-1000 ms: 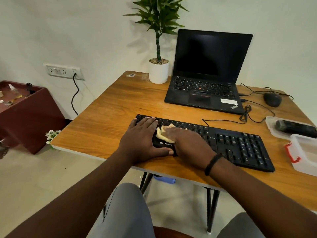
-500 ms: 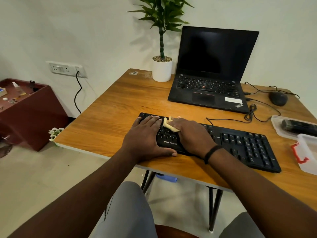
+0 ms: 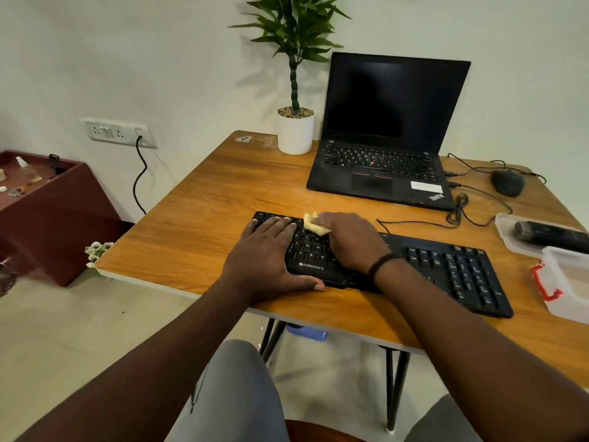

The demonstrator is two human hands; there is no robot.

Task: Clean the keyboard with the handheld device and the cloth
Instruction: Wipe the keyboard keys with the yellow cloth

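A black keyboard [image 3: 452, 272] lies along the front of the wooden table [image 3: 204, 224]. My left hand [image 3: 264, 253] lies flat on the keyboard's left end with straight fingers, thumb along the front edge. My right hand [image 3: 347, 240] presses a small yellow cloth [image 3: 314, 225] onto the upper rows of keys; the cloth pokes out beyond my fingers. The black handheld device [image 3: 551, 234] rests on a clear plastic lid [image 3: 510, 237] at the right edge.
An open black laptop [image 3: 385, 135] stands behind the keyboard, a white potted plant [image 3: 294, 129] to its left. A mouse [image 3: 507, 182] and cables [image 3: 459, 212] lie at the back right. A clear box [image 3: 570, 282] with a red latch sits at front right.
My right hand has slid the cloth from the keyboard's front rows up to its back rows. My left hand has stayed on the left end.
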